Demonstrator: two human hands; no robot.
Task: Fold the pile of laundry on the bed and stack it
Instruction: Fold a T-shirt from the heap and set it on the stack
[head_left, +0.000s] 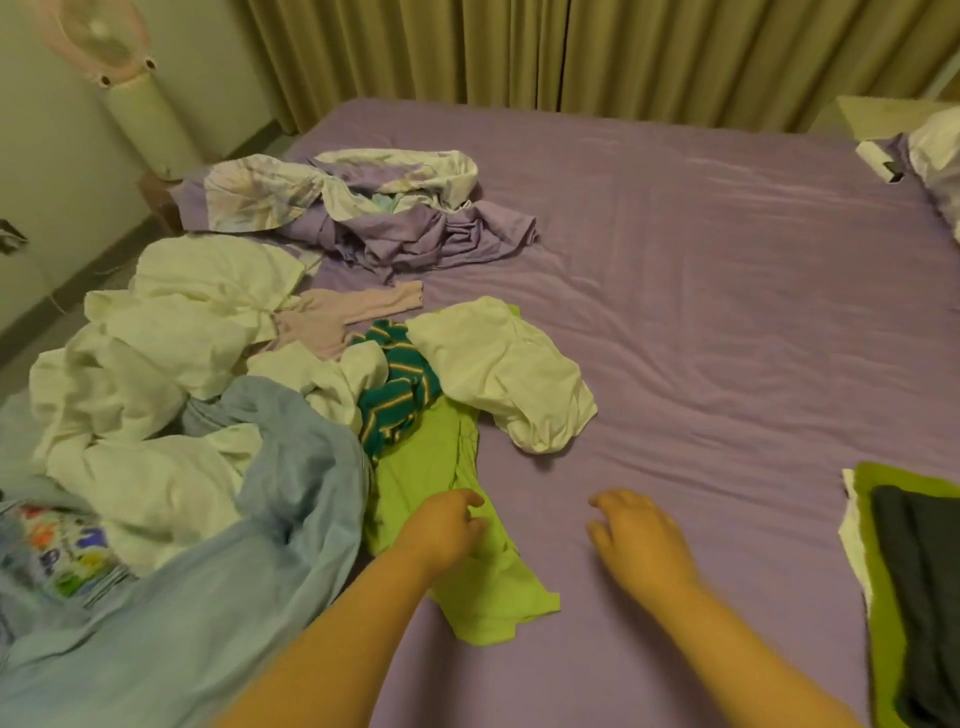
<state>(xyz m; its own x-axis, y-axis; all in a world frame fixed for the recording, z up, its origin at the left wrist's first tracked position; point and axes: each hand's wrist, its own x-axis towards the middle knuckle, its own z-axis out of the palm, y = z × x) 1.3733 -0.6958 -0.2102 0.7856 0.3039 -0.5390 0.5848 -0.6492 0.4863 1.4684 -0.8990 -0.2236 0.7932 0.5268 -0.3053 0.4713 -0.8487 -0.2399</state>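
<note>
Bed: a big bed with a smooth purple sheet (701, 270) fills most of the view.
Laundry pile: a messy heap of unfolded clothes (208, 389) lies on the left side of the bed.
In the pile: crumpled white cloth pieces (171, 332), a soft light blue garment (291, 499), a teal knit top with yellow stripes (400, 395) and a pale pink long-sleeved top (343, 317).
Green cloth: a bright lime green garment (452, 582) lies stretched out at the near edge of the pile, partly under the teal top.
Left hand: the left hand (449, 525) rests on the green garment with its fingers bent down onto the cloth. I cannot tell if it really has hold of it.
Right hand: the right hand (636, 535) is just over the bare sheet, fingers loose and a bit spread, with nothing in it.
Folded stack: a small flat stack (904, 582) sits at the right edge of the bed, dark grey on top, then green, then white.
Bedding: a bunched purple and white flowery cover (358, 208) lies behind the pile.
Behind the bed: long yellow-green curtains (571, 52) hang down.
</note>
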